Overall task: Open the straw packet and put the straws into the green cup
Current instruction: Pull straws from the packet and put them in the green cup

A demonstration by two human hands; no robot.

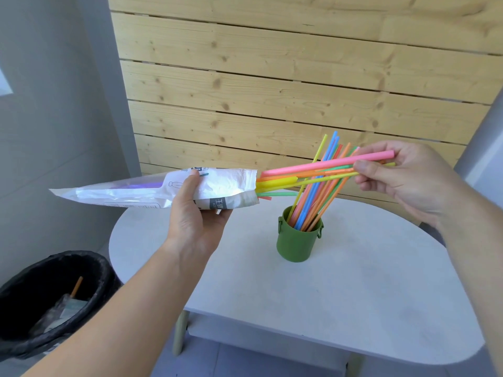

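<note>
1. Drawing straws: the left hand (194,216) grips the straw packet (163,190) while the right hand (402,175) pinches a bunch of straws (326,165) above the green cup (298,244).
2. Next, likely: pull free, tip upright, lower in.

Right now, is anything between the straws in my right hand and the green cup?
Only the standing straws in the green cup: they fan up right under the bunch your right hand pinches and fill part of its mouth. Nothing else blocks the way.

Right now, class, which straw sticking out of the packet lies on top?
The thick pink straw, its far end in the right hand; the other straws, orange, yellow and green, lie beneath it.
</note>
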